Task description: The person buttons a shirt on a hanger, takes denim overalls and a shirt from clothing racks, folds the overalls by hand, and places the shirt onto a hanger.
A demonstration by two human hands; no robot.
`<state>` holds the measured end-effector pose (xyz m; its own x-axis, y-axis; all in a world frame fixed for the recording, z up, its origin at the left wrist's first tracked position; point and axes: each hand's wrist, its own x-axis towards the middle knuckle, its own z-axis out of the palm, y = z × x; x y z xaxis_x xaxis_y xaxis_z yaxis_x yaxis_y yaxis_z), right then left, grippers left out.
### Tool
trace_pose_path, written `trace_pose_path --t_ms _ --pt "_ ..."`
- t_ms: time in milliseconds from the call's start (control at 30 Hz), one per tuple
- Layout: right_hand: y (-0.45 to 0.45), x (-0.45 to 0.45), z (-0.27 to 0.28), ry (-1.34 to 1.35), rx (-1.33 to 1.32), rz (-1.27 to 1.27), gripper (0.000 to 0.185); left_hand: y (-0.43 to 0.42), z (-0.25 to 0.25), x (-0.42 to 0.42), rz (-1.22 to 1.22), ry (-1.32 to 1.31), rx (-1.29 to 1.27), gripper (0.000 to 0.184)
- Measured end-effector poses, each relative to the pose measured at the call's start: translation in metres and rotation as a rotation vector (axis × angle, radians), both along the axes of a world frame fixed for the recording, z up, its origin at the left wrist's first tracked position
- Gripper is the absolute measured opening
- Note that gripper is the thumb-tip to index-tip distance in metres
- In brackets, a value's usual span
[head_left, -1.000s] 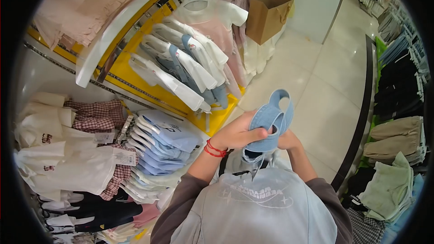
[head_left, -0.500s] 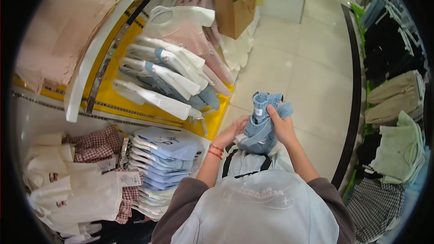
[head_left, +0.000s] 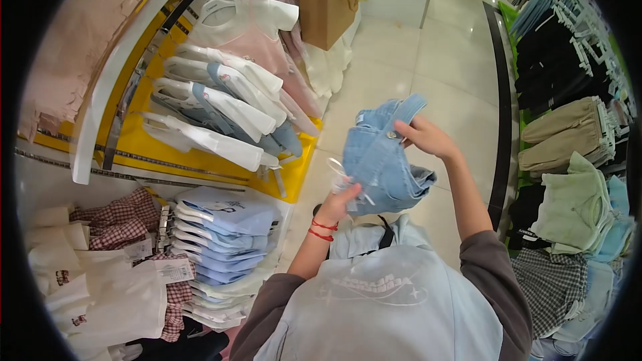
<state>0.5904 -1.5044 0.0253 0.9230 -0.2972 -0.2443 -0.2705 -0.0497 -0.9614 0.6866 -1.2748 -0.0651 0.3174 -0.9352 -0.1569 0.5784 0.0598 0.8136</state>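
A folded light-blue denim garment (head_left: 378,157) hangs between my two hands in front of my chest. Its exact cut is hidden by the folds, but a waistband-like strip with a metal button shows near the top. The fingers of my right hand (head_left: 428,137) pinch that strip beside the button. Lower on the left, my left hand (head_left: 339,204), with red cords round the wrist, closes on the garment's edge. Beside its fingers is a clear plastic piece with a white loop (head_left: 336,167).
White and pink tops on hangers (head_left: 231,90) hang at the left over a yellow shelf (head_left: 304,167). Below them is a stack of blue shirts (head_left: 224,210). A brown paper bag (head_left: 328,10) stands at the back. Trousers and shorts (head_left: 562,130) line the right rack.
The denim garment has been lifted and turned, spreading wider. My right hand has moved up and right along its strip; my left hand has come onto its lower left edge, and the plastic loop shows.
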Motion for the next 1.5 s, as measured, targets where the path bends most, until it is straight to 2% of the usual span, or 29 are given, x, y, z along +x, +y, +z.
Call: trace_pose_path --t_ms 33,67,100,200,300,400,433,567,633,733,833,933,1033,1133,1233,1300,1367,1400,1467,1500 --pt "-0.001 -0.005 -0.021 -0.074 0.137 0.059 0.039 0.001 -0.001 0.001 0.112 0.226 -0.134 0.036" --pt "-0.002 -0.012 -0.040 -0.146 0.275 0.120 0.042 0.002 0.002 0.005 0.156 0.280 -0.130 0.036" --pt "-0.003 -0.021 -0.056 -0.096 0.319 0.273 0.057 0.003 0.008 0.011 0.203 0.334 -0.127 0.035" --pt "0.029 -0.043 -0.075 -0.111 0.156 0.184 0.071 0.005 0.012 0.028 0.281 0.394 -0.072 0.036" --pt "0.067 -0.051 -0.083 -0.325 0.411 0.062 0.094 0.000 0.027 0.032 0.338 0.473 -0.043 0.037" --pt "0.092 -0.047 -0.109 -0.292 0.189 -0.132 0.104 -0.004 0.035 0.029 0.389 0.575 -0.018 0.039" --pt "0.097 -0.045 -0.112 -0.236 0.252 -0.180 0.101 -0.004 0.037 0.028 0.404 0.608 -0.008 0.040" --pt "0.107 -0.035 -0.128 -0.339 0.017 -0.304 0.080 -0.004 0.057 0.025 0.461 0.573 0.016 0.042" --pt "0.110 -0.032 -0.110 -0.295 -0.118 -0.309 0.068 -0.001 0.060 0.025 0.491 0.521 0.038 0.042" --pt "0.112 -0.026 -0.092 -0.301 -0.177 -0.280 0.050 0.006 0.048 0.038 0.476 0.502 0.059 0.041" --pt "0.109 -0.022 -0.081 -0.357 -0.350 -0.280 0.040 0.015 0.043 0.045 0.500 0.537 -0.011 0.037" --pt "0.104 -0.023 -0.075 -0.258 -0.371 -0.117 0.035 0.023 0.041 0.043 0.555 0.555 -0.027 0.036" --pt "0.115 -0.020 -0.050 -0.161 -0.143 -0.181 0.027 0.033 0.049 0.042 0.515 0.562 -0.070 0.036" --pt "0.106 -0.026 -0.057 -0.040 -0.197 0.042 0.024 0.044 0.042 0.045 0.505 0.474 -0.005 0.043" --pt "0.115 -0.029 -0.041 -0.115 -0.082 0.040 0.020 0.058 0.034 0.038 0.577 0.368 -0.046 0.047" --pt "0.121 -0.029 -0.031 -0.221 -0.033 0.024 0.019 0.085 -0.053 0.039 0.245 0.327 -0.373 0.063" --pt "0.119 -0.023 -0.025 -0.190 -0.058 -0.074 0.018 0.086 -0.078 0.029 -0.011 0.005 0.152 0.076" --pt "0.117 -0.019 -0.023 -0.175 -0.073 -0.125 0.018 0.085 -0.094 0.013 0.014 0.074 0.080 0.076" --pt "0.108 -0.009 -0.026 -0.099 -0.272 -0.128 0.021 0.082 -0.119 -0.020 0.060 0.212 -0.064 0.076" --pt "0.100 -0.005 -0.030 -0.071 -0.361 -0.105 0.022 0.080 -0.116 -0.022 0.026 0.179 -0.062 0.074"
